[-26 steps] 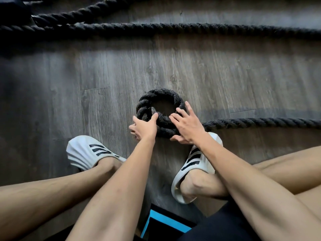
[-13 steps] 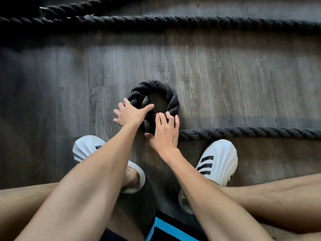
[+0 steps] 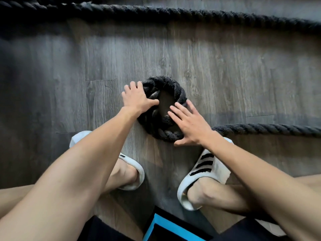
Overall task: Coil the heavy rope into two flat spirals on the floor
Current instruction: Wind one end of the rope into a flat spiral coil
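Observation:
A thick black twisted rope forms a small tight coil (image 3: 166, 84) on the grey wood floor (image 3: 234, 75), with a bare patch of floor in its middle. My left hand (image 3: 138, 99) lies flat on the coil's left side, thumb reaching toward the centre. My right hand (image 3: 189, 124) presses on the coil's lower right, fingers spread, thumb against the outer edge. From under the right hand the loose rope tail (image 3: 267, 129) runs off to the right edge.
Another stretch of the same rope (image 3: 173, 13) lies across the top of the view. My two feet in white slides with black stripes, left (image 3: 133, 166) and right (image 3: 206, 171), rest on the floor just below the coil.
Both hands have shifted around the coil: the left moved up onto its left side, the right slid from the bottom to the lower right. The coil looks slightly tighter.

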